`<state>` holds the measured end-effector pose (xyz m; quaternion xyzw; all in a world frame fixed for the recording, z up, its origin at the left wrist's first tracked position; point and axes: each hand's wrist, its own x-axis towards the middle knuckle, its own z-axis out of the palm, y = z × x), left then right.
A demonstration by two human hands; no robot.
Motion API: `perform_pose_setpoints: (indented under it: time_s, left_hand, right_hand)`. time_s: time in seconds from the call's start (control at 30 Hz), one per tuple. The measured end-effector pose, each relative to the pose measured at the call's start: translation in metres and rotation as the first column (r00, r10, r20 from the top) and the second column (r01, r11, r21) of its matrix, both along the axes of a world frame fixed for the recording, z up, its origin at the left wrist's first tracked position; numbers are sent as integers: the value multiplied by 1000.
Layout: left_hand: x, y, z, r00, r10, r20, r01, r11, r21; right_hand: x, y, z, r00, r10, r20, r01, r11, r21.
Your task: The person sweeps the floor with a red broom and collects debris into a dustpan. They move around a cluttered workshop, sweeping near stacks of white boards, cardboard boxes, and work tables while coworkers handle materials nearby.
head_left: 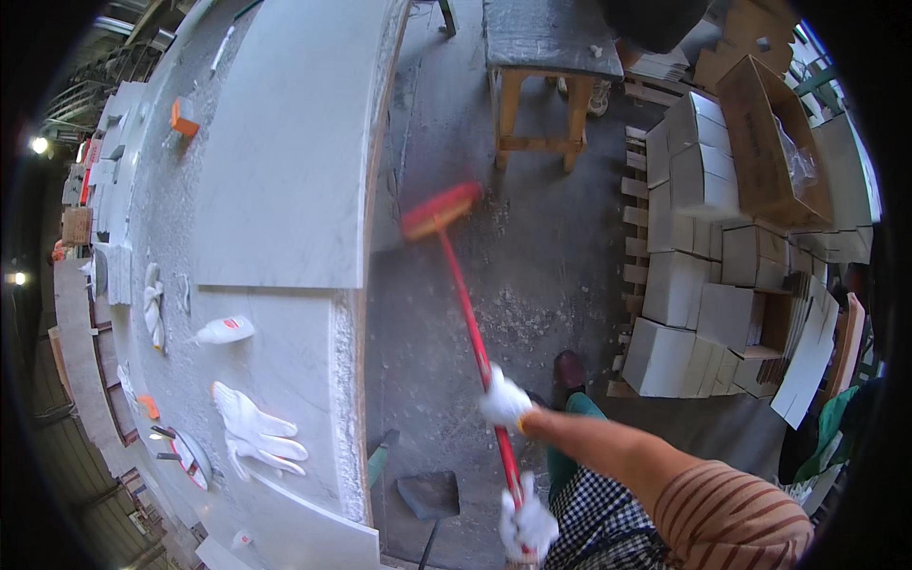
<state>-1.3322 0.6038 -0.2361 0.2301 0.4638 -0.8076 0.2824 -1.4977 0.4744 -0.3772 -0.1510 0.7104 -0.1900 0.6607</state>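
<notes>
Stack of plain white cartons (698,275) stands on a wooden pallet (632,190) at your right, well apart from the desk. They are boxy and unmarked as far as the view shows; flattened white sheets (807,356) lean against the near end of the stack. Behind them sits an open brown cardboard box (765,133) with a crumpled clear plastic bag (796,157) inside; nothing else in it can be made out.

On the long stone desk (285,142) at your left: a small orange block (182,116) toward the far end, a white squeeze bottle (224,331) lying on its side, and a pair of white work gloves (255,432) lying flat near the front edge. A wooden stool (541,85) stands on the floor beyond.

You hold a broom (465,313) out over the dusty grey floor (532,285), between desk and cartons. Its handle is red and thin, running from your body up and away; the head is reddish-orange, blurred, just off the desk's edge. A dark dustpan (429,494) lies on the floor by the desk's base.

Both hands are gloved white and closed round the handle: right hand (503,401) higher on the shaft, left hand (528,524) at the near end.
</notes>
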Motion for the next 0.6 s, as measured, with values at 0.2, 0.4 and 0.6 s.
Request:
perform_pose_setpoints:
  time_s: [0.2,0.4,0.6]
  left_hand:
    - [39,65,103,734,-485,474,478,866,147]
    - [-49,-46,-20,939,-300,168,332,918,-218]
    - [-16,-4,-12,891,-432,141,451,877,-162]
  right_hand:
    - [30,87,93,994,47,104,-60,989,134]
    - [-63,-31,-12,963,-40,-265,5,992,-130]
    - [-25,30,-7,963,-34,-267,12,996,-83]
